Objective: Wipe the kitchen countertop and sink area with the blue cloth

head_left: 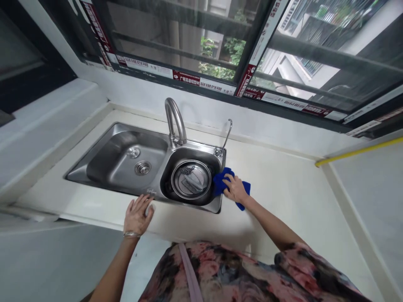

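Note:
A steel double sink [154, 188] is set into the pale countertop [270, 176]. My right hand [234, 188] holds a blue cloth [220, 181] at the right rim of the sink, fingers curled on it; part of the cloth hangs over the right basin and part lies on the counter. My left hand [137, 214] rests on the front edge of the counter beside the sink rim, fingers spread and holding nothing. In the right basin sits a round perforated strainer [191, 179] with a grey item and a dark mesh piece inside.
A curved steel faucet [175, 121] stands behind the basins, and a thin spout [228, 134] rises at the back right corner. The left basin [126, 155] shows its drain. Windows [189, 42] line the back wall; a yellow pipe [359, 152] runs at the right.

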Demonstrator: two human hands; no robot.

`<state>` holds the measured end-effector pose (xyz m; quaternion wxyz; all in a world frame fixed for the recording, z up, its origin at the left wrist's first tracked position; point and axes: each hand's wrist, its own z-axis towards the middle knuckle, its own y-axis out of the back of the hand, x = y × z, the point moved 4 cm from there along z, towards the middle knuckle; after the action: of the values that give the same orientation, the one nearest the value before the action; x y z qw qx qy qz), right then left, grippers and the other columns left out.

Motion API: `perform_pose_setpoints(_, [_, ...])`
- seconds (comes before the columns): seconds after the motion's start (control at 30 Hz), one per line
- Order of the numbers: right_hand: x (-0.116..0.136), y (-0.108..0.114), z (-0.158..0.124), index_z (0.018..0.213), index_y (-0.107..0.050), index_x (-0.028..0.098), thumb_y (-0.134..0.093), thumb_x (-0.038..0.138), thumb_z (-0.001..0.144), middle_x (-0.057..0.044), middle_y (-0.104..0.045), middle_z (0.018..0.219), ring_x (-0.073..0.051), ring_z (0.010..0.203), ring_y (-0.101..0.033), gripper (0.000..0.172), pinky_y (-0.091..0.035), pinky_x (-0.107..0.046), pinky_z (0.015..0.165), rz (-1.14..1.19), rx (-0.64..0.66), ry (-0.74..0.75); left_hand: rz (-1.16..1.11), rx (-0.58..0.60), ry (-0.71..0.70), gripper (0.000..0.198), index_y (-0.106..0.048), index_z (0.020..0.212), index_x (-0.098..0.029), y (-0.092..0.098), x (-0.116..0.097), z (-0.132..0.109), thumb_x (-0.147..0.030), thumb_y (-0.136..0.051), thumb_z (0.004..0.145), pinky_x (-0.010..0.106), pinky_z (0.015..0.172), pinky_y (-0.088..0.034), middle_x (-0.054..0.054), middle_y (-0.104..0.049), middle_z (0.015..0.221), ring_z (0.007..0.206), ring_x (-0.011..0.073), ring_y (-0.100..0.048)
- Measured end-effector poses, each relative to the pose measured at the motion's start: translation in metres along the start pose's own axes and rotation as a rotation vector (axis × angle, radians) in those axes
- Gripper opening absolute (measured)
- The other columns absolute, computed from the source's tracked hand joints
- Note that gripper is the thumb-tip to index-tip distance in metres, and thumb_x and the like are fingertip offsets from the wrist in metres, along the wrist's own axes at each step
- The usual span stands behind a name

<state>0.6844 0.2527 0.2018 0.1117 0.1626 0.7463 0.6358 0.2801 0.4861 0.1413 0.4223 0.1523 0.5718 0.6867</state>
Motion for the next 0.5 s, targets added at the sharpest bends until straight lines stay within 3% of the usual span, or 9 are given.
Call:
perform_pose_setpoints(0.13, [0.002, -0.016, -0.053, 0.138, -0.066, 0.018, -0.047, 0.044, 0.098, -0.014, -0.054, 0.151, -0.036, 0.13, -0.052, 0.051, -0.043, -0.055, 0.113, 0.133, -0.112, 0.102, -0.005, 0.013, 0.01, 0.044, -0.07, 0.132, -0.023, 0.002, 0.0, 0.001, -0.039, -0.044, 0.1, 0.049, 0.124, -0.03, 0.01, -0.07, 0.14, 0.138, 0.0277, -0.058])
perform_pose_setpoints(0.23, [-0.012, -0.023, -0.058, 0.131, -0.068, 0.032, -0.043, 0.047, 0.099, -0.008, -0.058, 0.149, -0.034, 0.133, -0.054, 0.044, -0.04, -0.056, 0.118, 0.124, -0.107, -0.015, -0.005, 0.035, 0.01, 0.044, -0.069, 0.132, -0.022, 0.005, -0.001, 0.002, -0.039, -0.045, 0.1, 0.051, 0.123, -0.031, 0.011, -0.07, 0.14, 0.138, 0.029, -0.058])
perform_pose_setpoints(0.33, [-0.037, -0.019, -0.024, 0.132, -0.065, 0.037, -0.039, 0.051, 0.099, -0.006, -0.054, 0.153, -0.035, 0.132, -0.052, 0.045, -0.041, -0.053, 0.116, 0.104, -0.109, -0.171, 0.002, 0.041, 0.003, 0.042, -0.07, 0.13, -0.022, 0.008, -0.003, 0.004, -0.038, -0.046, 0.099, 0.052, 0.122, -0.032, 0.012, -0.071, 0.138, 0.137, 0.0304, -0.059])
perform_pose_setpoints(0.5, [-0.082, -0.004, 0.066, 0.143, -0.057, 0.019, -0.038, 0.045, 0.101, -0.012, -0.045, 0.159, -0.035, 0.137, -0.04, 0.053, -0.034, -0.049, 0.118, 0.108, -0.147, -0.284, 0.023, 0.051, -0.026, 0.041, -0.068, 0.132, -0.024, 0.01, -0.003, 0.005, -0.036, -0.047, 0.099, 0.054, 0.121, -0.033, 0.012, -0.071, 0.136, 0.137, 0.0316, -0.059])
